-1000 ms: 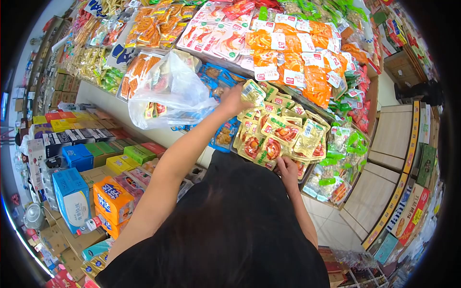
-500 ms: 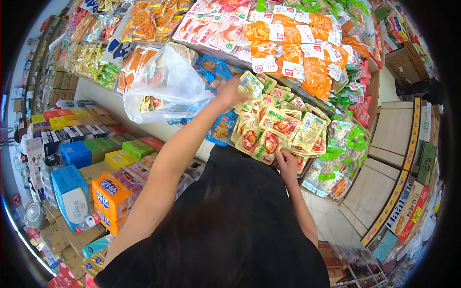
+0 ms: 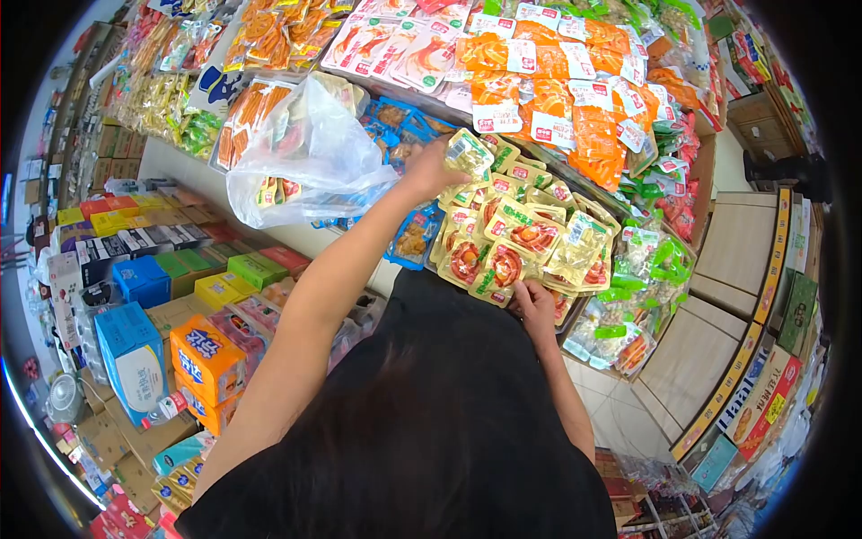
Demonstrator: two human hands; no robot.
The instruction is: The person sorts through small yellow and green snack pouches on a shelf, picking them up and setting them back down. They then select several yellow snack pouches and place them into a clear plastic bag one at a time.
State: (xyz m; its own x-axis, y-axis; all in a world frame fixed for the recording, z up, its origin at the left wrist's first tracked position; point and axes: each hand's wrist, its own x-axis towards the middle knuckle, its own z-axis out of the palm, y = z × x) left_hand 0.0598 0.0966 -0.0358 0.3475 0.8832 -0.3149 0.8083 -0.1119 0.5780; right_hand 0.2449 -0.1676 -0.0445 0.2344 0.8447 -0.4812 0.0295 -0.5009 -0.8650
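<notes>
My left hand (image 3: pixel 429 171) is closed on a gold snack packet (image 3: pixel 470 154) at the upper left edge of a pile of similar gold packets (image 3: pixel 525 225). My right hand (image 3: pixel 536 308) touches the near edge of that pile, its fingers bent at a packet's rim; whether it grips one is unclear. Left of my left hand lies a translucent white plastic bag (image 3: pixel 305 157) with some packets inside. Blue-wrapped packets (image 3: pixel 415 235) show beneath my left wrist.
Orange packets (image 3: pixel 575 112) and pink-white packets (image 3: pixel 400 45) lie beyond the pile. Green-and-clear packets (image 3: pixel 620 314) sit to its right. Stacked boxes (image 3: pixel 130 359) and orange packs (image 3: pixel 208 355) stand at lower left. A wooden shelf unit (image 3: pixel 709 341) stands at right.
</notes>
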